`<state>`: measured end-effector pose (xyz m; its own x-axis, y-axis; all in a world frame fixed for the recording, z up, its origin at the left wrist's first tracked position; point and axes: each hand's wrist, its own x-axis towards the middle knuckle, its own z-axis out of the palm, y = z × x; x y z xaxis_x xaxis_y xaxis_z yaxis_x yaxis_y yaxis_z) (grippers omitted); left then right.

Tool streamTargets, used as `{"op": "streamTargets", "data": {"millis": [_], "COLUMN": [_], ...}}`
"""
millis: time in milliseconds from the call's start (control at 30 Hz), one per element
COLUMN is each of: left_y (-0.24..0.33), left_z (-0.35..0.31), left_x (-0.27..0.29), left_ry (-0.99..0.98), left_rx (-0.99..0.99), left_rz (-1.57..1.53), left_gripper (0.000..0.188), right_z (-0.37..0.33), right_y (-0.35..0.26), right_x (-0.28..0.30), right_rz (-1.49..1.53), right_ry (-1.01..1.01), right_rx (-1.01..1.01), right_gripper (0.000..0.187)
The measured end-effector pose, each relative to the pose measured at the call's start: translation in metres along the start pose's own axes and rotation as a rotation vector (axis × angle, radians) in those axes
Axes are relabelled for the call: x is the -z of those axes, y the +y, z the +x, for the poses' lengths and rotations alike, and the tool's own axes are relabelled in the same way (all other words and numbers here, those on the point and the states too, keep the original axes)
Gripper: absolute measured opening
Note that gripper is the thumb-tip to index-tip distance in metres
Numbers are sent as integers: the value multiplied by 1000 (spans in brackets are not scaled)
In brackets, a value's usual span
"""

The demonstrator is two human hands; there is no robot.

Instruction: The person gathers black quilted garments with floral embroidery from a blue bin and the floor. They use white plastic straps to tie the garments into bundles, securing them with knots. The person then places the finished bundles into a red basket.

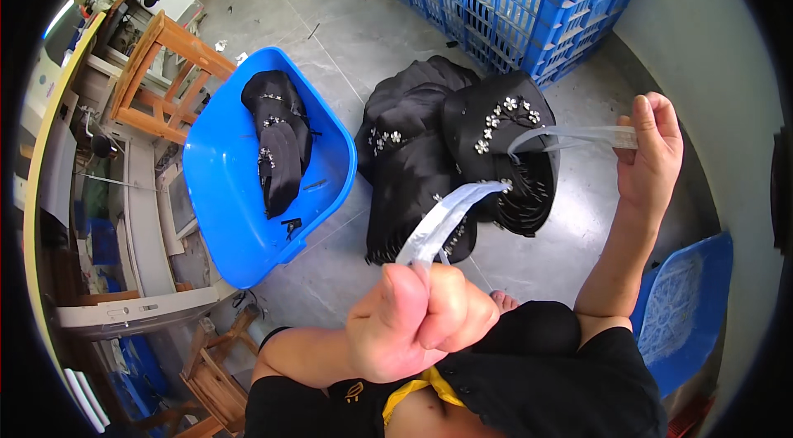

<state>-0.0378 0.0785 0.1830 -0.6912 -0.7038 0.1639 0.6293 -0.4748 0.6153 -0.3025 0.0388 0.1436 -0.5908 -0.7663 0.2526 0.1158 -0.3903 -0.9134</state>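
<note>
Head view: holds pale strips (439,217) tight, one in the left hand (423,321), one in the right hand (650,153). Lead up-right from the left, leftward from the right, to black hats (467,120) on the floor.

Bright light is filling the scene; glare is whitening the floor (578,198); distortion is bending the wall (694,42); corners are falling black.

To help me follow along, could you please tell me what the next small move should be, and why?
I'd probably bring the right hand toward the left hand, since each grips translucent strip running to the black pile, and they stand well apart.
</note>
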Motion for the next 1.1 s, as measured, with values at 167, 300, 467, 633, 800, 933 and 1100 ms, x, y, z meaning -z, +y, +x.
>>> {"op": "streamTargets", "data": {"millis": [167,300,467,633,800,933,1100], "left_y": [50,132,122,9,-20,1,16], "left_z": [47,1,-6,72,94,77,-15], "left_x": [78,142,77,1,2,48,181], "left_ry": [404,577,528,230,187,75,245], "left_rx": [-311,-517,-466,-85,-84,-99,393], "left_rz": [-129,116,102,-45,28,604,1344], "left_gripper": [47,40,39,41,44,33,38], "right_z": [17,16,-23,-90,-105,-95,-98], "right_y": [1,-10,6,15,24,22,7], "right_x": [80,117,62,-20,-39,6,-2], "right_rz": [61,32,-37,61,143,158,186], "right_ry": [267,518,104,-1140,-1009,-861,-487], "right_rx": [57,107,60,-665,-621,-341,-359], "right_gripper": [10,9,7,45,26,44,46]}}
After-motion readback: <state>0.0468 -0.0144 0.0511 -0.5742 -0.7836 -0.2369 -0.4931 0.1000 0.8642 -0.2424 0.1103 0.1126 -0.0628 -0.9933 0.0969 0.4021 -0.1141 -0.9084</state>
